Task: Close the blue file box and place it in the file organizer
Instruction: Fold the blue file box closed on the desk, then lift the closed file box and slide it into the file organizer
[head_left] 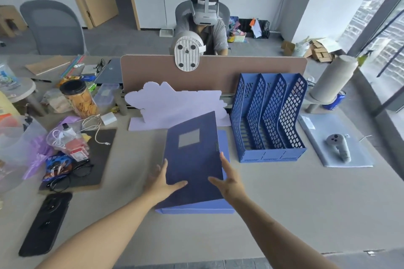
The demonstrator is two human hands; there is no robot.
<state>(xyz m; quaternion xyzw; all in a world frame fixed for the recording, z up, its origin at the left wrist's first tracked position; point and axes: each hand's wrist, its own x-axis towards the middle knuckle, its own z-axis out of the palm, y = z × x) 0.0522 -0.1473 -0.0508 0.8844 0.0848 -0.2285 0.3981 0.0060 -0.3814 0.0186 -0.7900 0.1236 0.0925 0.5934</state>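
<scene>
The blue file box (193, 159) lies flat on the grey desk in front of me, with a grey label window near the top of its lid. The lid is nearly down but still raised a little along the right side, where the lighter blue base shows. My left hand (161, 181) rests on the lid's lower left edge, thumb on top. My right hand (229, 179) holds the lid's right edge, fingers spread. The blue mesh file organizer (269, 116) stands just right of the box with three empty slots.
A lilac cloud-shaped board (175, 102) stands behind the box against the brown divider (240, 72). Clutter, bags, glasses and a snack jar (79, 98) fill the left; a black phone (47, 223) lies near left. A controller (340, 146) on a grey pad sits right. A person sits opposite.
</scene>
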